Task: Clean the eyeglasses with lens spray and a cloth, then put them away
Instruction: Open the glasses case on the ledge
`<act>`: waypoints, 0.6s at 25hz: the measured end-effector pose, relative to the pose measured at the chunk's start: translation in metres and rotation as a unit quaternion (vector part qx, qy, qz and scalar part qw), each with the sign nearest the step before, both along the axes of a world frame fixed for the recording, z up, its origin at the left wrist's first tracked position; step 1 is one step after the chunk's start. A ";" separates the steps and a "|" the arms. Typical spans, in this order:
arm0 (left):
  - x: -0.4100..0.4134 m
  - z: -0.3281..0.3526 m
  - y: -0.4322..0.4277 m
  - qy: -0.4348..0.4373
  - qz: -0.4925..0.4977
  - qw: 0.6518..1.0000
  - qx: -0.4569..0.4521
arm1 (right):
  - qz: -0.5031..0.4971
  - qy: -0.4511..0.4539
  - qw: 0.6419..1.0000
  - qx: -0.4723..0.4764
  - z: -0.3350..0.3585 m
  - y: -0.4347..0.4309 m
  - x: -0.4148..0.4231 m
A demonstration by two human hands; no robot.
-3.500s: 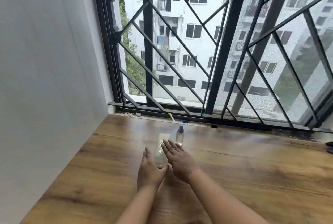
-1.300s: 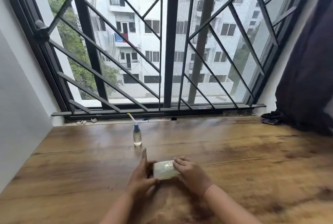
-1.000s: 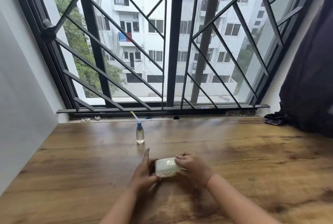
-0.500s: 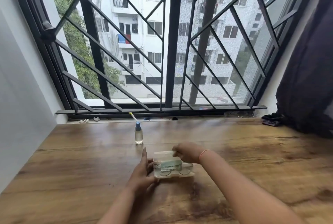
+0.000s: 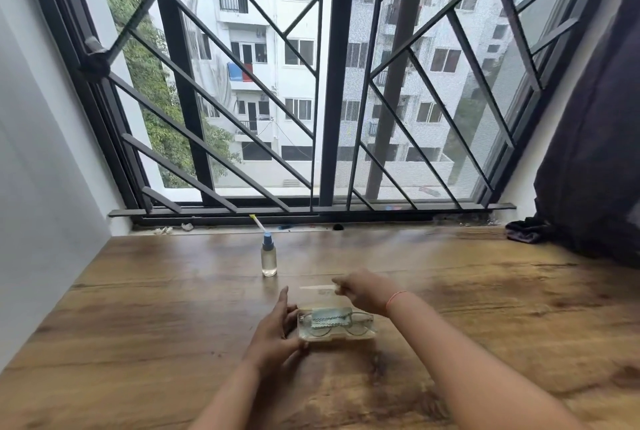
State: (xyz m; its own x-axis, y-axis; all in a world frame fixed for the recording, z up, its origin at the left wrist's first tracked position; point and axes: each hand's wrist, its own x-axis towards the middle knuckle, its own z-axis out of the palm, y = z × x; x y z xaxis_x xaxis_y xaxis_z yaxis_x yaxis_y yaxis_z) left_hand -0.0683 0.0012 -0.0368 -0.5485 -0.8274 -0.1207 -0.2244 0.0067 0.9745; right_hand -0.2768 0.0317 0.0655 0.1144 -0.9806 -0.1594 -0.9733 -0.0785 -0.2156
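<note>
A clear plastic glasses case lies open on the wooden table. Inside it are thin-rimmed eyeglasses with a folded light-blue cloth on top. My left hand holds the case's left end. My right hand pinches the raised lid at its far edge and keeps it tipped back. A small clear spray bottle with a blue cap stands upright a little beyond the case, to the left.
A barred window and its sill run along the table's far edge. A white wall closes the left side. A dark curtain hangs at the right, with a dark bundle at its foot.
The case was moved nearer and turned sideways. My right hand then lifted the lid from shut to fully tipped back, which uncovered the eyeglasses and cloth. My left hand stayed on the case.
</note>
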 end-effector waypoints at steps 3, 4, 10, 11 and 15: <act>0.000 -0.003 -0.001 0.002 0.005 1.000 0.001 | 0.007 -0.017 0.998 -0.059 -0.003 0.011 -0.001; 0.000 -0.004 -0.001 0.006 0.008 1.000 0.004 | 0.008 -0.026 0.995 -0.093 -0.003 0.016 -0.001; -0.002 -0.005 -0.001 0.016 0.005 1.000 -0.001 | 0.015 -0.030 0.927 -0.375 -0.022 0.048 0.014; -0.002 -0.004 -0.001 0.015 0.004 1.000 -0.002 | 0.031 -0.029 0.927 -0.373 -0.027 0.051 0.019; -0.003 -0.002 0.000 0.007 0.010 1.000 -0.013 | 0.061 0.009 0.949 -0.309 -0.041 0.054 0.032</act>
